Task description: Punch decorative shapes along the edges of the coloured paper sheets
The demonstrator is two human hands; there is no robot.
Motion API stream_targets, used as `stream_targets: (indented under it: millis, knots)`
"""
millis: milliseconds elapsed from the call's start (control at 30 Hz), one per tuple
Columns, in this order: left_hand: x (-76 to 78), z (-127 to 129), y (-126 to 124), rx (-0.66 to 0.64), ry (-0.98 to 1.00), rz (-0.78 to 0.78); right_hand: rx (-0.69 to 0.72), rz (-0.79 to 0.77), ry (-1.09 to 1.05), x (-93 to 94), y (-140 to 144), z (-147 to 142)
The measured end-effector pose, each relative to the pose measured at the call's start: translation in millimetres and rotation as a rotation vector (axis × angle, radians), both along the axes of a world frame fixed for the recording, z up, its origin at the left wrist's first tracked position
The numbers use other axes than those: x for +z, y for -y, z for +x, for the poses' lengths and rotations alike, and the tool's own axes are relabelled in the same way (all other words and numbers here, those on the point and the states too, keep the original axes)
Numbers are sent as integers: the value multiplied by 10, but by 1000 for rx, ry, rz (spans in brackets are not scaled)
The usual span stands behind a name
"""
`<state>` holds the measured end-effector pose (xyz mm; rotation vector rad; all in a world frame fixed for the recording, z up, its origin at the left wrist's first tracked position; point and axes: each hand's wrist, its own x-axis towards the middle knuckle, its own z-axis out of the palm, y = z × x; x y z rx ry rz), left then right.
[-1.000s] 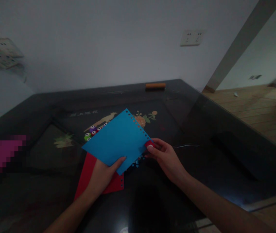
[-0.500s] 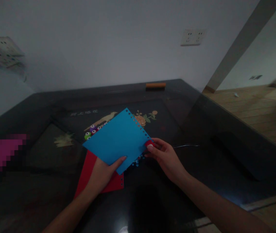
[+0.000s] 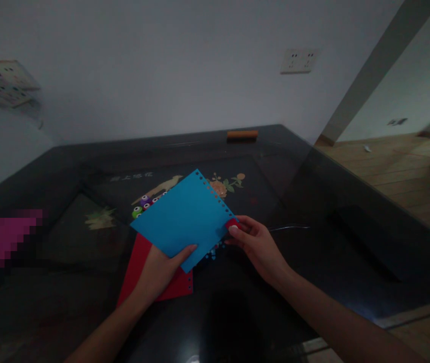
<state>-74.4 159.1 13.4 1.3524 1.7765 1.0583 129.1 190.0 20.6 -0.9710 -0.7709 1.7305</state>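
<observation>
Blue sheet (image 3: 180, 217) is aslant above the dark table (image 3: 294, 297), with a row of little cut-outs along its far right edge; the left hand (image 3: 158, 272) has it pinched near the close edge, thumb on top and fingers hidden beneath, while the right hand (image 3: 262, 247) is closed on a small red punch (image 3: 231, 224) at its right corner. From here I see a red sheet (image 3: 133, 267) partly under it, blue bits (image 3: 212, 253) near the right hand, coloured punches (image 3: 146, 205) past its left edge, and an orange roll (image 3: 242, 134) well apart by the wall.
</observation>
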Motion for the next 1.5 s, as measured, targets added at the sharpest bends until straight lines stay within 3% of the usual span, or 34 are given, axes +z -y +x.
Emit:
stream_targets:
  millis: [1500]
  knots:
    - [5, 18, 4, 2, 6, 16, 4, -17, 13, -3, -11, -6]
